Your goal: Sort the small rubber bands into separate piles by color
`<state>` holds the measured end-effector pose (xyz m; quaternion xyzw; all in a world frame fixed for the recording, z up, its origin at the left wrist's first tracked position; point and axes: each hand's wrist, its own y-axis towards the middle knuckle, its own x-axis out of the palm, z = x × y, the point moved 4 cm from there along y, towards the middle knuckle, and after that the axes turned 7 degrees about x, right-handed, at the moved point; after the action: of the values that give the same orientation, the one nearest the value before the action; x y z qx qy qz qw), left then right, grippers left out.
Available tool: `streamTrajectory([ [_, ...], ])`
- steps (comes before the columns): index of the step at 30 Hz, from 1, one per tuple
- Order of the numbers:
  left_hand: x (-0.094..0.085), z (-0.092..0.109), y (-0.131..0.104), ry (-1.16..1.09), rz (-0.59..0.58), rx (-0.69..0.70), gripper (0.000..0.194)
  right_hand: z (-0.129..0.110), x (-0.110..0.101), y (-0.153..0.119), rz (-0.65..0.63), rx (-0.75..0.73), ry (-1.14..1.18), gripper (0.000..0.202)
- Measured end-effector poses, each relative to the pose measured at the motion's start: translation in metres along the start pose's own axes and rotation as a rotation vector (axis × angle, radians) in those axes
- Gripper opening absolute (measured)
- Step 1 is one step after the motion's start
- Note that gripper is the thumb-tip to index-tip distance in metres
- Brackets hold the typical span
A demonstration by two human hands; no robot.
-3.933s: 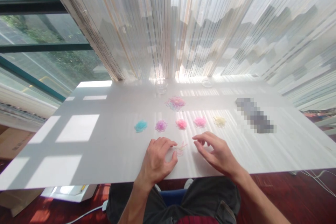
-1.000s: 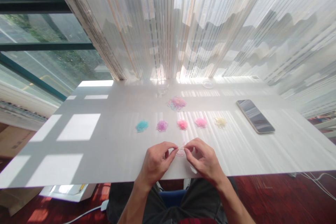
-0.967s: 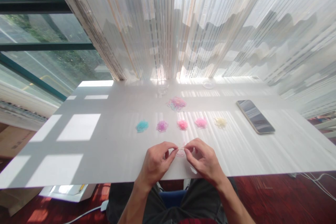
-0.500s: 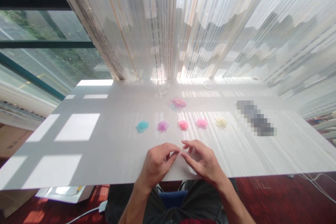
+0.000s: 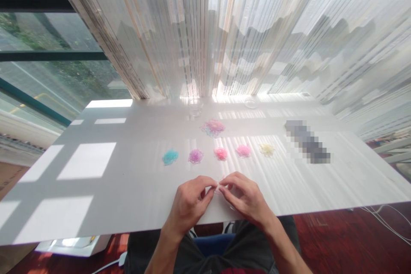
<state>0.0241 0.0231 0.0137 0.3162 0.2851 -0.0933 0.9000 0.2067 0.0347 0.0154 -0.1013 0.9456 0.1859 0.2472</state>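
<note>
My left hand (image 5: 189, 203) and my right hand (image 5: 244, 199) meet fingertip to fingertip near the table's front edge. Between them they pinch small pale pink rubber bands (image 5: 218, 186); the fingers hide most of them. Beyond the hands lies a row of small sorted piles: a blue pile (image 5: 170, 156), a purple pile (image 5: 195, 156), a red-pink pile (image 5: 221, 153), a pink pile (image 5: 243, 150) and a yellow pile (image 5: 266, 149). Farther back sits a mixed pile (image 5: 212, 127) of bands.
The white table (image 5: 96, 167) runs to a curtain at the back. A clear cup (image 5: 195, 106) and a clear lid (image 5: 251, 102) stand near the far edge. A phone (image 5: 307, 141) lies at the right. My legs show below the front edge.
My hands, apart over loose bands at first, have come together and now pinch the bands between their fingertips. The view has shifted slightly.
</note>
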Motion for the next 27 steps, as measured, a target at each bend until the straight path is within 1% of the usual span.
streamTrajectory([
  [6,0.0000,0.0013,0.0007,0.027,0.013,0.008,0.009,0.0024,0.0014,-0.0016,-0.003,0.003,-0.013,0.009],
  [8,-0.0005,0.0017,0.0009,0.038,0.022,0.010,0.012,0.0023,0.0011,-0.0018,0.004,0.000,-0.008,0.009],
  [14,-0.0023,0.0048,0.0037,0.055,0.030,0.050,0.012,0.0018,0.0008,-0.0024,-0.008,-0.002,0.000,0.011],
  [17,-0.0028,0.0046,0.0038,0.054,0.036,0.036,0.011,0.0018,0.0009,-0.0024,-0.010,0.006,0.002,0.010],
  [21,-0.0025,0.0034,0.0029,0.039,0.020,0.006,0.009,0.0001,-0.0002,-0.0012,0.015,0.002,-0.011,0.008],
  [27,-0.0021,0.0028,0.0021,-0.011,0.003,0.023,0.011,-0.0018,-0.0009,-0.0003,0.034,-0.003,-0.033,0.008],
])
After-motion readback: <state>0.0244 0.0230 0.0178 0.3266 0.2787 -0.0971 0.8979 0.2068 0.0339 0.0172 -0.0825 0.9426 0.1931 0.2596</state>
